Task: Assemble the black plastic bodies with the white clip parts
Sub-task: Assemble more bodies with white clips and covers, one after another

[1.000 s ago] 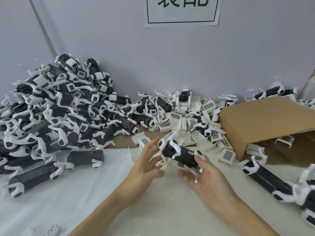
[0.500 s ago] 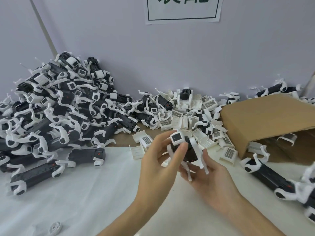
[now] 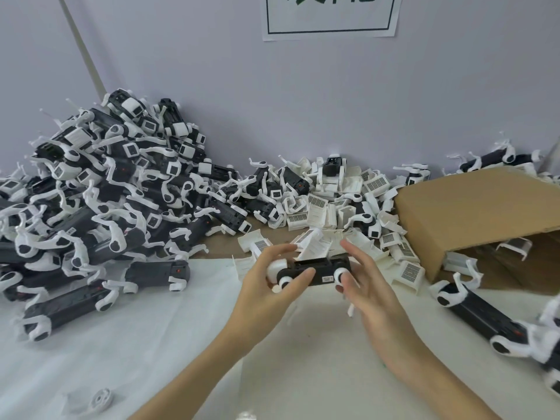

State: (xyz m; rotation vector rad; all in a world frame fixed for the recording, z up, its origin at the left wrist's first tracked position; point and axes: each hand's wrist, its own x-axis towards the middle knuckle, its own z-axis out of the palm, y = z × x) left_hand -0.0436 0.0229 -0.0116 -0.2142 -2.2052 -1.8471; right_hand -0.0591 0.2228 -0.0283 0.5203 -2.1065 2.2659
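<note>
I hold a black plastic body (image 3: 321, 269) with white legs level in front of me, above the white sheet. My left hand (image 3: 269, 286) grips its left end, thumb across the side and fingers behind. My right hand (image 3: 368, 286) cups its right end, fingers spread upward. A white clip part (image 3: 313, 247) sits tilted on top of the body. Loose white clip parts (image 3: 339, 207) lie heaped just beyond my hands.
A big pile of black bodies with white legs (image 3: 100, 201) fills the left. A brown cardboard box (image 3: 475, 213) lies on its side at the right, with more black bodies (image 3: 478, 313) in front of it. A small white disc (image 3: 100, 400) lies near the front edge.
The black body has turned from end-on and upright to lying level, side toward me. My left hand has shifted to its left end, and my right hand's fingers have opened upward.
</note>
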